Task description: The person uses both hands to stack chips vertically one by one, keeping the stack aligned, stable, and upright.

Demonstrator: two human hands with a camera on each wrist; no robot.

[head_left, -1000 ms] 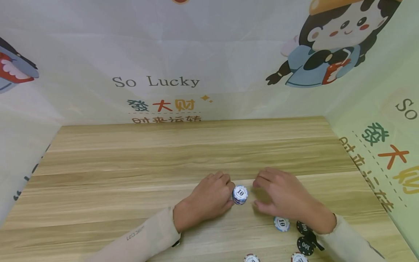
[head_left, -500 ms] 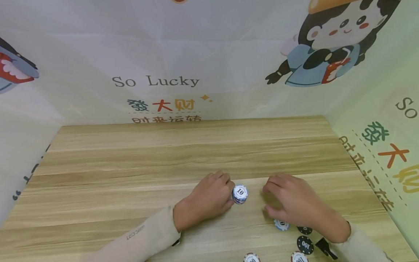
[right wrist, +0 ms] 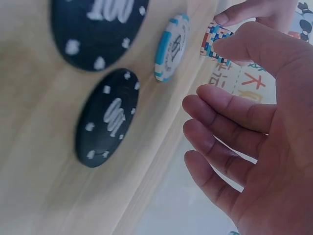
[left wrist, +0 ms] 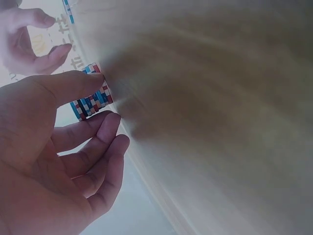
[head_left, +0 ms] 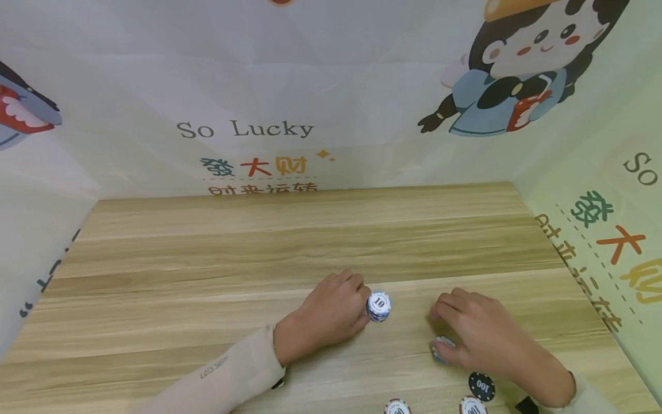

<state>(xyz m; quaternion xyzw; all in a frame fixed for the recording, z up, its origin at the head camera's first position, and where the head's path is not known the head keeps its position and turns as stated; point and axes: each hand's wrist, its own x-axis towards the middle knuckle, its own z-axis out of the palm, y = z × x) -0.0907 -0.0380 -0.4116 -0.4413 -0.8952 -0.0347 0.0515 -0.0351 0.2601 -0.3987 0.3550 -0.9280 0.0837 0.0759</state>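
Note:
A short stack of poker chips, with a white-and-blue 10 chip on top, stands on the wooden table. My left hand holds the stack from its left side, between thumb and curled fingertips. In the left wrist view the stack's edges show mixed blue, red, white and dark chips. Off to the right, my right hand hovers over a single blue-and-white 10 chip, its thumb covering part of it in the head view. Nothing is between the right hand's spread thumb and loosely bent fingers.
Two black 100 chips lie near the right wrist, one of them this black chip. Two red-edged white chips, this one and another white chip, lie at the bottom edge. Printed cloth walls enclose the table.
My right hand has moved away from the stack, right and toward me, and is now above the single blue-and-white chip. The left hand and the stack stay in place.

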